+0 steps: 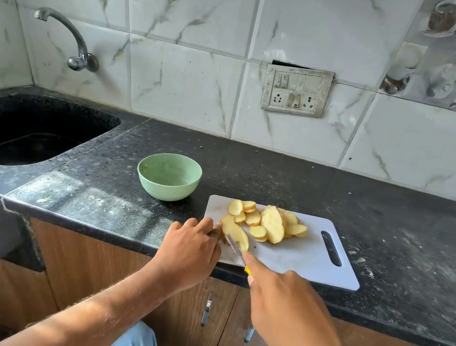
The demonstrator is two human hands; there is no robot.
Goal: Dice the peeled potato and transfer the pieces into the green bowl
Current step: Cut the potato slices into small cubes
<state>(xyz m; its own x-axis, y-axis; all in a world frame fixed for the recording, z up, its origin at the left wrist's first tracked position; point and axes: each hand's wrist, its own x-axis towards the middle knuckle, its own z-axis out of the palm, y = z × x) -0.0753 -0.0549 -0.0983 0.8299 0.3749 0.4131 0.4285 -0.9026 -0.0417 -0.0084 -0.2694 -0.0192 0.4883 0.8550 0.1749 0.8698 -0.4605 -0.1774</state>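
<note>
Slicing potato (pixel 236 232): left hand (pixel 192 246) pinches it at nine o'clock; right hand (pixel 283 301) grips knife (pixel 234 244); keep fingertips tucked back.

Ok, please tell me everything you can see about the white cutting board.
The cutting board is white, flat and rectangular with rounded corners; it looks like plastic. A dark slot handle is at its right end. It lies on the black counter, its near edge by the counter's front, right of the green bowl. Potato slices lie on it; the left hand holds one.
</note>
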